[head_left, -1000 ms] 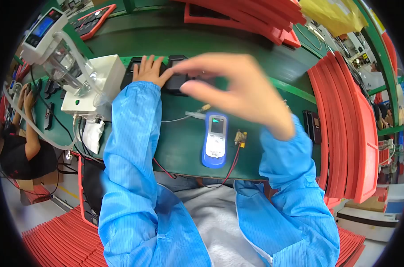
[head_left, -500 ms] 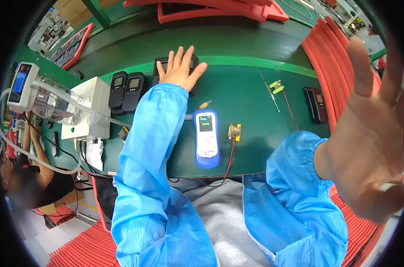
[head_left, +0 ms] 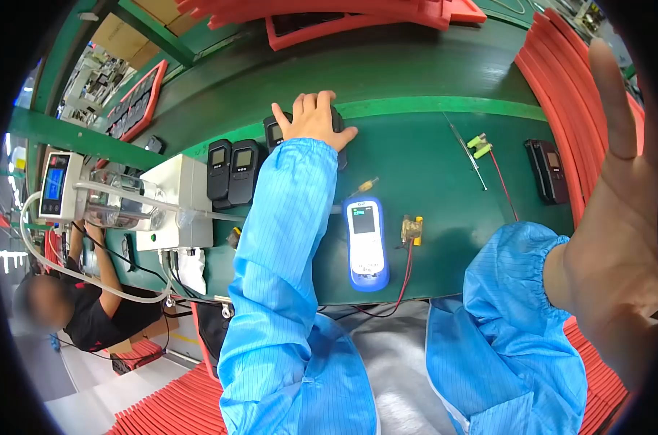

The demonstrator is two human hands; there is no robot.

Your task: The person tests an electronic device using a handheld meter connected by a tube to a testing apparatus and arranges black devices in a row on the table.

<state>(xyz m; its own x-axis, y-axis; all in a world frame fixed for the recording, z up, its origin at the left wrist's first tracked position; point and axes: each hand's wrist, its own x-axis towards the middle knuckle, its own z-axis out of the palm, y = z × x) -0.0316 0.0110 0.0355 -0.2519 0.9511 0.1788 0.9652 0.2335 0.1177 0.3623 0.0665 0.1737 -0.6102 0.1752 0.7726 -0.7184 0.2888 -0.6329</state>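
My left hand (head_left: 309, 125) lies over black handheld devices (head_left: 274, 135) at the far side of the green table. Its fingers are apart and slightly bent, and it hides most of what is under it. Two similar black devices with small screens (head_left: 243, 172) stand side by side to its left. Below my left hand lies a white handheld meter in a blue case (head_left: 366, 246), its screen lit. Close to the camera at the right, my right hand (head_left: 615, 246) is raised with fingers stretched out, holding nothing that I can see.
A white box (head_left: 175, 210) with tubing and a small display unit (head_left: 59, 186) stands at the left. Wired green cells (head_left: 480, 146), a yellow wired piece (head_left: 412, 230) and another black device (head_left: 546, 171) lie rightward. Red trays (head_left: 561, 94) are stacked at right. A co-worker (head_left: 90, 312) sits far left.
The whole view has shifted, so the table things appear farther right and lower. My left hand's fingers are more bent over the black devices. The meter's screen shows less text.
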